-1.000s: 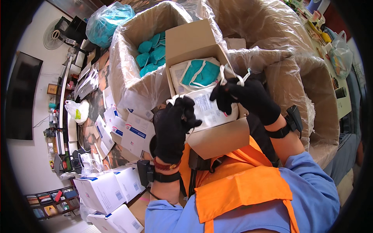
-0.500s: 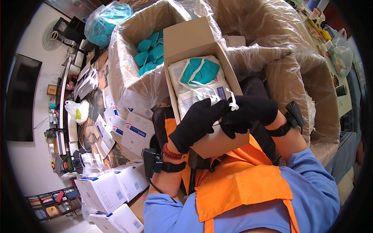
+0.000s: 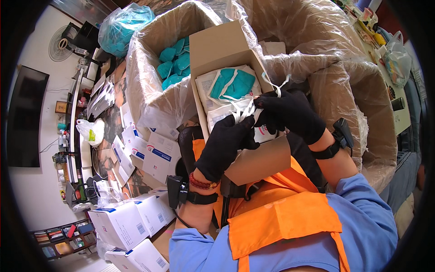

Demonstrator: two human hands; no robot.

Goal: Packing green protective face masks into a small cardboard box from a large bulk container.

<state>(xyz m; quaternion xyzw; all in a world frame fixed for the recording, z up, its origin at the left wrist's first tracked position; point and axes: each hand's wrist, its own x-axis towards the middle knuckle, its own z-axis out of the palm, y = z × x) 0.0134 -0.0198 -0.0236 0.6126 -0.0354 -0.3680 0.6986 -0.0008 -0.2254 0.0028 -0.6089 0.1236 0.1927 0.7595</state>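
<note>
An open brown cardboard box [image 3: 259, 162] rests on my lap, its far and near flaps standing out. White printed packets [image 3: 205, 85] fill it, and a teal face mask [image 3: 242, 82] with white straps lies on top. My left hand [image 3: 226, 146], in a black glove, is closed in a pinch on white elastic straps [image 3: 245, 107] over the near part of the box. Beside it, my gloved right hand [image 3: 294, 116] pinches the same bunch of straps, and a loose loop sticks up above its fingers. The fingertips partly cover the straps' ends.
A plastic-lined carton [image 3: 140, 86] with teal masks stands beyond the box to the left; larger lined cartons [image 3: 308, 27] are at the far right. A bag of teal masks [image 3: 124, 29] sits at far left. White printed boxes [image 3: 120, 224] are stacked at near left, flattened ones [image 3: 159, 156] behind.
My hands have drawn slightly apart, the right one moving up and away. More of the white straps shows between the fingers, and a loop rises above my right hand.
</note>
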